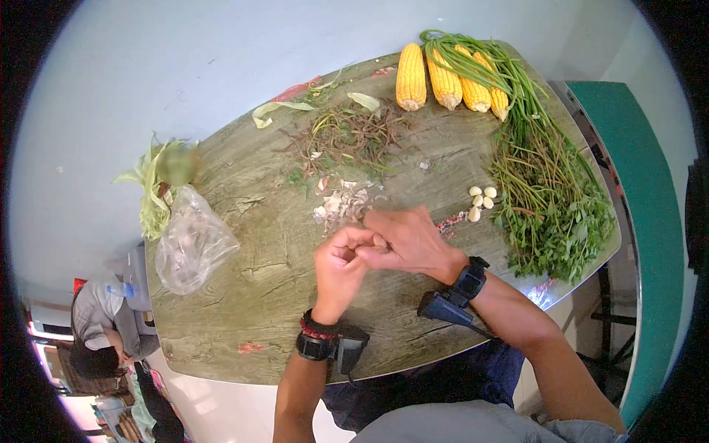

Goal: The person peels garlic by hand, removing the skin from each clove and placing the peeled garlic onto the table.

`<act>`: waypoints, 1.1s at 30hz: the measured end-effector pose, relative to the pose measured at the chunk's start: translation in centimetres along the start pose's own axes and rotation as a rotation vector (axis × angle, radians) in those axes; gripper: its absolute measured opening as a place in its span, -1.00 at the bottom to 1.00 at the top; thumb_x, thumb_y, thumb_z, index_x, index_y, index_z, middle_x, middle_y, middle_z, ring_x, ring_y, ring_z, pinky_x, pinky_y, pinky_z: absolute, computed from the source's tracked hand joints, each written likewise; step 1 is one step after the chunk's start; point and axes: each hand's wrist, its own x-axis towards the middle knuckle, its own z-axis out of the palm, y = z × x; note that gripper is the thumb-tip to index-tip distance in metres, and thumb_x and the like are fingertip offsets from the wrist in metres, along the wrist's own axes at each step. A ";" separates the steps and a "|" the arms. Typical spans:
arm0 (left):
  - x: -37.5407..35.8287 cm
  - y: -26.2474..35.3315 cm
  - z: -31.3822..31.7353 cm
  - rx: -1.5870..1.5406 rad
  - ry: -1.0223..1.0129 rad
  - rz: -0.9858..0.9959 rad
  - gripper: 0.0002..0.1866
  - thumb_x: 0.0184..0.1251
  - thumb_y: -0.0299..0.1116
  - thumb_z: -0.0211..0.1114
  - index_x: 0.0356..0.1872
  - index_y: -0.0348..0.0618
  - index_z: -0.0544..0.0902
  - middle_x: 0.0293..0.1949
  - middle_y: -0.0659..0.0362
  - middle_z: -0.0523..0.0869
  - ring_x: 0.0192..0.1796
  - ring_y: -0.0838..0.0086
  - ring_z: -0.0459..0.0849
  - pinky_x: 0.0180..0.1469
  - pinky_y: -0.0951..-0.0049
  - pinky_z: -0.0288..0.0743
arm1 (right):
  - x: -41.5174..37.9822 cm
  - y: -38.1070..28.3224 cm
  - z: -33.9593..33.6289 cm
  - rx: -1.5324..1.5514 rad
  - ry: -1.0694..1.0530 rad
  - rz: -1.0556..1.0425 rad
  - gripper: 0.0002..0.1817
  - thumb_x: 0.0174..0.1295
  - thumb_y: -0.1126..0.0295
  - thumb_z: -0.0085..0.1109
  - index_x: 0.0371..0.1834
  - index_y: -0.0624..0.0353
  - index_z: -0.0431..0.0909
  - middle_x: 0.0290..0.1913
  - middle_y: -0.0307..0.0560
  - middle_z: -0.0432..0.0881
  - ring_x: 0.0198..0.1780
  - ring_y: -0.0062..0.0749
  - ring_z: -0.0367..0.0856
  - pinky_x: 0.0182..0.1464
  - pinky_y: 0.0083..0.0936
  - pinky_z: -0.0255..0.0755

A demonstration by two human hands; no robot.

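Note:
My left hand [343, 267] and my right hand [413, 242] meet above the middle of the table, fingertips pinched together. Between them is a small pale piece that looks like a garlic clove [379, 241], mostly hidden by the fingers. Just beyond my hands lies a pile of papery garlic skins [343, 203]. To the right of my right hand several peeled garlic cloves [475, 201] sit in a small group on the wooden-patterned table [258, 295].
Several corn cobs [411, 77] lie at the back right, beside long green stems and leafy greens [554, 221]. Brown trimmings [354, 136] lie behind the skins. A clear plastic bag [193, 240] and husks [155, 199] are at left. Another person [111, 325] is beyond the table's left edge.

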 end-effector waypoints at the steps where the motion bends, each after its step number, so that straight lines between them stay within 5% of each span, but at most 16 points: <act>1: 0.0 0.0 0.0 0.012 0.010 -0.005 -0.86 0.30 -0.69 0.17 -0.16 -0.35 0.60 -0.23 0.19 0.69 -0.16 0.57 0.64 -0.08 0.58 0.50 | 0.0 0.0 0.0 -0.002 0.001 -0.002 -0.63 0.04 0.07 0.23 -0.54 0.12 0.36 -0.59 -0.07 0.48 -0.58 -0.08 0.49 -0.55 -0.24 0.25; 9: -0.1 -0.4 -0.4 -0.016 0.005 -0.015 -0.82 0.25 -0.76 0.14 -0.18 -0.38 0.60 -0.24 0.18 0.69 -0.18 0.57 0.66 -0.09 0.60 0.52 | 0.0 -0.1 0.4 -0.044 0.045 -0.048 -0.72 0.04 0.17 0.21 -0.55 0.10 0.37 -0.63 -0.10 0.45 -0.60 -0.12 0.49 -0.60 -0.28 0.26; 12: -0.2 -0.4 -0.5 -0.027 0.004 -0.015 -0.82 0.24 -0.77 0.15 -0.18 -0.38 0.60 -0.25 0.17 0.69 -0.17 0.57 0.66 -0.08 0.59 0.52 | 0.0 0.0 0.4 -0.082 0.006 -0.032 -0.66 0.07 0.06 0.25 -0.49 0.10 0.44 -0.56 -0.07 0.59 -0.55 -0.11 0.59 -0.56 -0.24 0.36; 21: -0.1 0.2 -0.1 0.048 0.061 0.027 -0.78 0.18 -0.76 0.22 -0.16 -0.33 0.62 -0.23 0.19 0.68 -0.17 0.56 0.64 -0.06 0.56 0.51 | 0.1 -0.3 -0.4 0.039 -0.052 0.013 -0.67 0.10 0.05 0.25 -0.36 0.09 0.48 -0.53 -0.04 0.58 -0.54 -0.11 0.58 -0.51 -0.28 0.40; 24: 0.3 0.4 0.0 0.179 0.121 0.167 -0.74 0.09 -0.72 0.34 -0.17 -0.28 0.67 -0.18 0.19 0.62 -0.11 0.55 0.59 -0.03 0.53 0.49 | 0.0 0.5 0.2 0.340 -0.023 0.158 -0.67 0.23 0.05 0.19 -0.27 0.11 0.52 -0.56 -0.14 0.56 -0.60 -0.35 0.55 -0.54 -0.45 0.37; 27: 0.8 0.6 -0.2 0.336 0.162 0.303 -0.70 0.01 -0.67 0.43 -0.16 -0.24 0.71 -0.13 0.20 0.55 -0.06 0.53 0.53 -0.01 0.51 0.47 | 0.6 0.5 -0.6 1.035 -0.026 0.473 -0.70 0.39 0.19 0.06 -0.22 0.23 0.61 -0.52 -0.26 0.56 -0.56 -0.70 0.47 -0.56 -0.65 0.25; 33: 0.7 0.6 -0.4 0.128 0.154 0.207 -0.67 0.05 -0.60 0.45 -0.10 -0.23 0.71 -0.08 0.20 0.52 -0.03 0.48 0.52 0.01 0.48 0.45 | 0.5 1.8 -1.3 1.344 -0.227 0.560 -0.73 0.35 0.31 0.17 -0.10 0.35 0.63 -0.46 -0.24 0.60 -0.60 -0.72 0.40 -0.58 -0.75 0.17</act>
